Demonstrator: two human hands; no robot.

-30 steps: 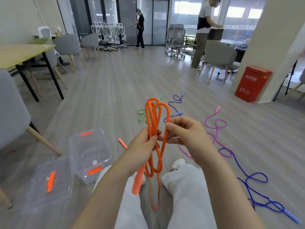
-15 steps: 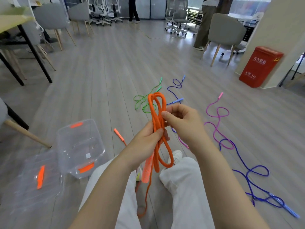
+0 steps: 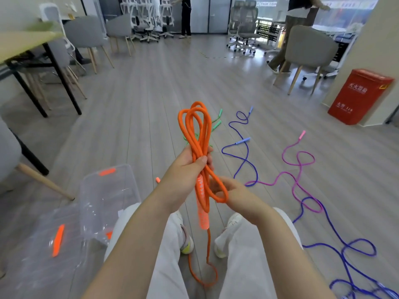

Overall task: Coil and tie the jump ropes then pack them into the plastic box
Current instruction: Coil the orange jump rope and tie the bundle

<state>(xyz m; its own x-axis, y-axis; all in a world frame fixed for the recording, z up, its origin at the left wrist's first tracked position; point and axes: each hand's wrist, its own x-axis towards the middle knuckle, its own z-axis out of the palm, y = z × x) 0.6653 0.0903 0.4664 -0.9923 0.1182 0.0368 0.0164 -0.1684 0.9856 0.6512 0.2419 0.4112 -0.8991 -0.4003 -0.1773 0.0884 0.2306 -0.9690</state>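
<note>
Head view: at the centre of the frame the left hand [image 3: 187, 169] grips the orange jump rope [image 3: 195, 130] round the middle of its coil, fingers and thumb curled about the gathered strands. The coil's long axis runs nearly upright in the picture, loops rising above the fist and one patterned orange handle [image 3: 201, 210] hanging straight below it. Just beside, lower right of that fist, the right hand [image 3: 235, 194] has its fingers curled through the coil's bottom loop and pinches that strand; it is the nearer hand to the loose part. From the handle a free tail drops between the person's legs to the floor [image 3: 151, 93] at lower centre, where it lies in a slack curl. In my judgement the coming wrap turns on this: the tail lies below both hands, along the coil's axis.

The plastic box [image 3: 108, 197] stands open at lower left, on the left hand's side, with its lid [image 3: 43, 244] flat on the floor beside it. The green rope [image 3: 217, 121], blue rope [image 3: 241, 152], pink rope [image 3: 298, 165] and a further purple rope [image 3: 345, 251] lie uncoiled on the right half. Nothing stands between hands and box except the person's own left knee.
</note>
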